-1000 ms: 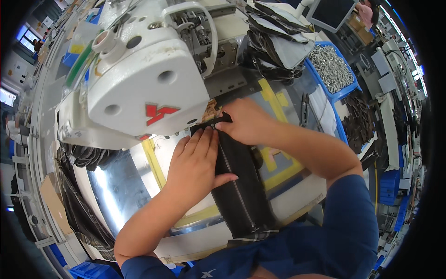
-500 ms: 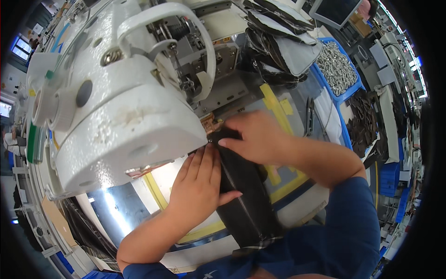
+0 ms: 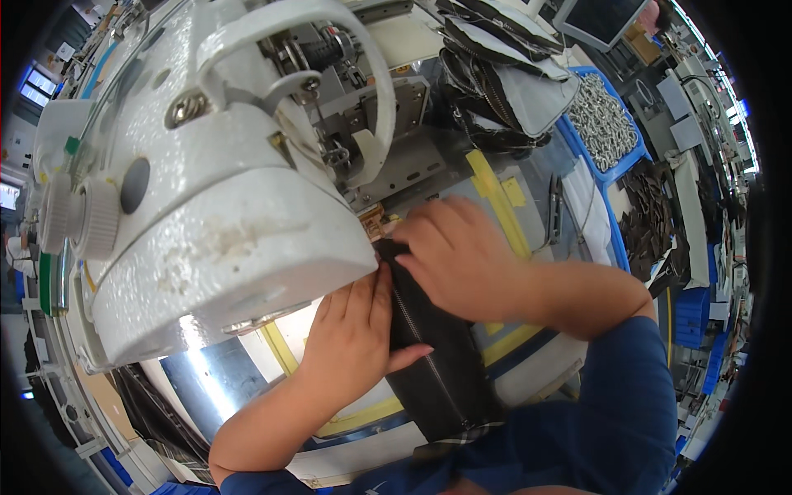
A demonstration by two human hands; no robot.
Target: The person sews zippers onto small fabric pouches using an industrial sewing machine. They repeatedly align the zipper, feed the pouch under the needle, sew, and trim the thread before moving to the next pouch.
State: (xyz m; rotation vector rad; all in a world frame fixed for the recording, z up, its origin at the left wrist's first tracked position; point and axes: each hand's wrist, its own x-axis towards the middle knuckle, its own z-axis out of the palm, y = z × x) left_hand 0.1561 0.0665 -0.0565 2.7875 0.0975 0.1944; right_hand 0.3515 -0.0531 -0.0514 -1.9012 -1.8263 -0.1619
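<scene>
A black fabric piece with a metal zipper (image 3: 441, 375) runs from my body up to the head of a white sewing machine (image 3: 223, 239). My left hand (image 3: 346, 338) lies flat along its left side, fingers stretched toward the machine and thumb across the zipper. At the far end of the piece, my right hand (image 3: 462, 260) curls its fingers over the right corner, thumb bent in, beside the brass-coloured presser area (image 3: 375, 221). The machine's head hides the stitching spot and the left fingertips are partly behind it.
Several unfinished black and grey zippered pieces (image 3: 503, 74) are piled beyond the machine. To the right stands a blue tray (image 3: 606, 124) of metal hardware, with tweezer-like snips (image 3: 553, 206) nearby and dark small pieces (image 3: 648, 219) behind. Yellow tape (image 3: 499, 198) marks the table.
My right hand has shifted slightly, its fingers now more curled over the far end of the piece. The left hand stays nearly in place. The whole view has tilted a little.
</scene>
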